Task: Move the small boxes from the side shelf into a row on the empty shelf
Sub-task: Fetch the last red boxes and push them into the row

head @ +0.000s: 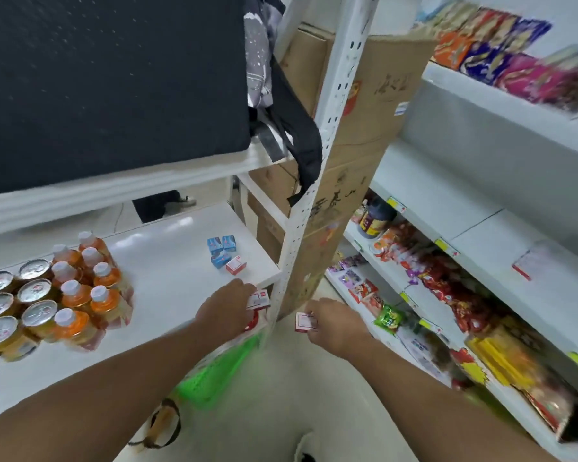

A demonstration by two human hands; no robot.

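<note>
My left hand (226, 303) grips a small red-and-white box (258, 300) at the front right corner of the white shelf (167, 261). My right hand (334, 323) holds another small red-and-white box (305, 322) in the air, just right of the shelf's upright post (301, 228). On the shelf lie three small blue boxes (221, 248) and one red-and-white box (236, 264), bunched near the right end. Both forearms reach in from the bottom of the view.
Orange drink bottles (87, 288) and cans (10, 305) stand on the shelf's left part. Cardboard cartons (364, 145) lean behind the post. Snack shelves (447, 295) run along the right. A green basket (221, 368) sits below the shelf, a dark panel above.
</note>
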